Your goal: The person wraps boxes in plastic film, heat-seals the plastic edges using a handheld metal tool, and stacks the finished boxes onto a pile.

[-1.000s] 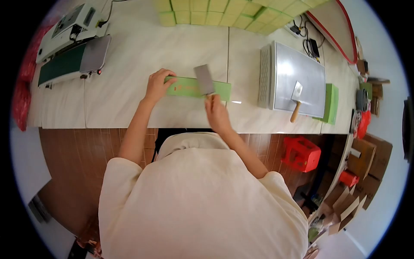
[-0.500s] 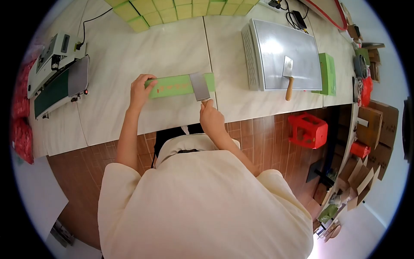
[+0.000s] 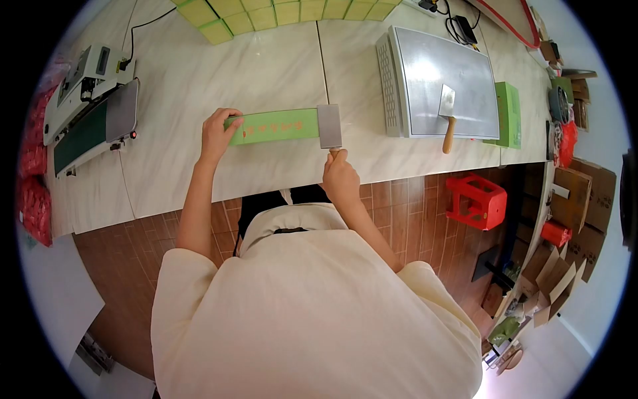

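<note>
A long green box (image 3: pixel 276 128) with orange lettering lies flat on the table. Its left end is between the thumb and fingers of my left hand (image 3: pixel 217 135). My right hand (image 3: pixel 341 178) is closed round the handle of a trowel with a flat metal blade (image 3: pixel 329 126). That blade stands across the box's right end, hiding it; whether it presses on the end or on the top I cannot tell. To the right, a second trowel with a wooden handle (image 3: pixel 448 133) lies on a flat metal-topped box unit (image 3: pixel 419 83), its handle reaching past the front edge.
Stacked green boxes (image 3: pixel 286 12) stand at the table's far edge. A machine with a green belt (image 3: pixel 83 143) is on the left. Another green box (image 3: pixel 508 115) sits right of the metal unit. A red stool (image 3: pixel 477 202) stands on the floor, near shelves with cartons (image 3: pixel 585 206).
My right hand has moved the trowel rightward along the box, from a little short of its right end to the end itself. My left hand stays at the left end.
</note>
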Demonstrator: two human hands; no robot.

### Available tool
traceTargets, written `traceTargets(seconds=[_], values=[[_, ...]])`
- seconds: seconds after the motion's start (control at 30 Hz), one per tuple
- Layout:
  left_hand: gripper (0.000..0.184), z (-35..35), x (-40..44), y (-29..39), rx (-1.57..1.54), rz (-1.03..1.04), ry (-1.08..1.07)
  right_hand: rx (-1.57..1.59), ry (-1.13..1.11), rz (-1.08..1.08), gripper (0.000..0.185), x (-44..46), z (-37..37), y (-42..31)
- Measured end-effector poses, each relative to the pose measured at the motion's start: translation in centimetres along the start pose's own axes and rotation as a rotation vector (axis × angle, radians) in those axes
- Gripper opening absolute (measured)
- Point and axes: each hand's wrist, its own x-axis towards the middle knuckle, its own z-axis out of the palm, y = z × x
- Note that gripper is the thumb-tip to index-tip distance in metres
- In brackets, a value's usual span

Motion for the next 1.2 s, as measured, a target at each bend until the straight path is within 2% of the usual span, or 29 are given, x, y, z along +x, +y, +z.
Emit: traceTargets(seconds=[0.13,0.23,0.33,0.4,0.43,0.5,0.53,0.57,0.6,0.63,0.7,0.77,0.9,1.03,1.2], values=[[0.014,0.2,0.0,-0.4,-0.029,-0.017,0.012,0.008,-0.012,0.009,0.029,0.1,-0.1,0.5],[0.016,0.3,-0.3,-1.2,0.136,0.017,0.018,0.015,-0.015,0.008,0.03,0.1,0.2,1.4],[0.02,0.8,-1.1,-2.3,0.292,-0.016,0.13,-0.009,0.041,-0.012,0.031,-0.3,-0.6,2.1],[0.031,1.0,-2.0,-3.6,0.206,-0.092,0.331,0.025,0.063,-0.059,0.03,-0.6,-2.3,2.0],[0.031,1.3,-2.5,-4.3,0.211,-0.114,0.349,0.065,0.095,-0.076,0.029,-0.5,-3.0,1.9],[0.042,1.6,-3.3,-5.6,-0.001,-0.316,0.56,0.109,0.072,-0.131,0.028,0.1,-3.8,1.9],[0.042,0.6,-3.5,-4.7,-0.003,-0.329,0.576,0.16,0.062,-0.164,0.026,0.5,-4.0,1.6],[0.045,-0.7,-3.7,-4.0,-0.284,-0.544,0.436,0.15,0.057,-0.18,0.026,1.0,-4.2,1.0],[0.048,-1.8,-3.9,-3.3,-0.571,-0.745,0.283,0.121,-0.005,-0.333,0.024,1.6,-4.5,0.2],[0.048,-2.2,-4.1,-3.3,-0.581,-0.752,0.302,0.091,-0.069,-0.488,0.022,2.3,-4.9,-0.8],[0.047,-2.9,-4.6,-3.6,-0.762,-0.738,-0.035,0.098,-0.141,-0.561,0.02,3.6,-4.8,-3.2],[0.045,-2.8,-4.9,-4.0,-0.799,-0.692,-0.037,0.131,-0.261,-0.771,0.017,5.1,-4.2,-5.5],[0.039,-2.5,-4.9,-5.2,-0.873,-0.631,-0.071,0.103,-0.44,-0.951,0.016,7.3,-2.8,-8.7],[0.032,-2.4,-4.6,-5.5,-0.893,-0.625,-0.06,-0.009,-0.504,-0.911,0.017,8.6,-1.9,-9.9],[0.027,-2.6,-4.4,-5.0,-0.89,-0.621,-0.028,-0.076,-0.403,-0.922,0.02,9.5,-1.6,-10.7]])
